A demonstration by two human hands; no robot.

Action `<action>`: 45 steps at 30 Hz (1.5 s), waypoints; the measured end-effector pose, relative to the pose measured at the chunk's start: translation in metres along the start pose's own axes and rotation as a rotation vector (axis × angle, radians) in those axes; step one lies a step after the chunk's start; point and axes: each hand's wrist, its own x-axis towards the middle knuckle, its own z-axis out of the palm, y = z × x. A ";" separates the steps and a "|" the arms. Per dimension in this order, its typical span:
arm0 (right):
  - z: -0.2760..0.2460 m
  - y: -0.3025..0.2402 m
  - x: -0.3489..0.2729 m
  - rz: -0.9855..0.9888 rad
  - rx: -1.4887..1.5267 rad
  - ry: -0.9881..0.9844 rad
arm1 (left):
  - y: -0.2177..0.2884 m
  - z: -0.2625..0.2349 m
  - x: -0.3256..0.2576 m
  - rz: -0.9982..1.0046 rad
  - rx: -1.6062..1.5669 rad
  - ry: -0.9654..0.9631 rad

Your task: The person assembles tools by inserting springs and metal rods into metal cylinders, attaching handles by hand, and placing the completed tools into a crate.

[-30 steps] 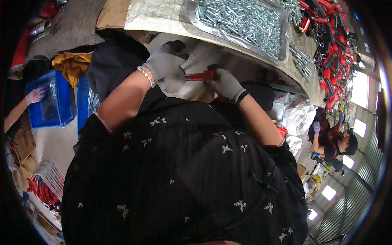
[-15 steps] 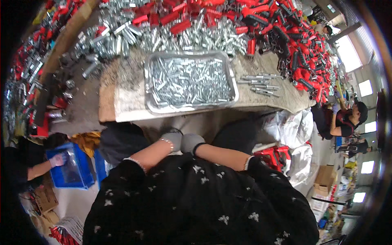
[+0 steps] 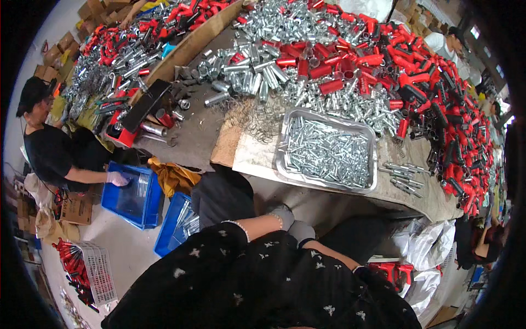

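Observation:
My left hand (image 3: 281, 216) and my right hand (image 3: 301, 232), both in grey gloves, rest close together over my lap, below the table's near edge. They touch or nearly touch; their fingers are too small and too hidden to make out, and no held thing shows. Just beyond them on the table stands a clear plastic tray (image 3: 280, 164) filled with small silver metal pins (image 3: 329, 151). To its right lies a loose group of slim metal rods (image 3: 404, 178). Thin wire springs (image 3: 263, 123) are scattered left of the tray.
Heaps of silver tubes (image 3: 257, 74), red sleeves (image 3: 331, 86) and red-and-black tool handles (image 3: 416, 93) cover the table's far side. At left a co-worker's gloved hand (image 3: 116, 179) reaches into a blue bin (image 3: 131, 219). A white basket (image 3: 98, 271) and white sacks (image 3: 427, 244) stand on either side.
The whole view has swung left, so the table, tray and my hands now appear farther right and lower. My hands remain together near my lap. The co-worker at left has come into fuller view.

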 end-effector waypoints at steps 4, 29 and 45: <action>-0.047 0.028 -0.035 -0.190 0.000 -0.002 | 0.026 -0.066 -0.033 0.096 -0.129 -0.076; -0.002 0.112 -0.624 0.855 0.512 1.310 | 0.148 -0.119 -0.085 0.625 -0.581 0.072; 0.260 0.229 -0.503 1.011 0.583 0.191 | 0.119 -0.103 -0.140 0.411 -0.528 0.102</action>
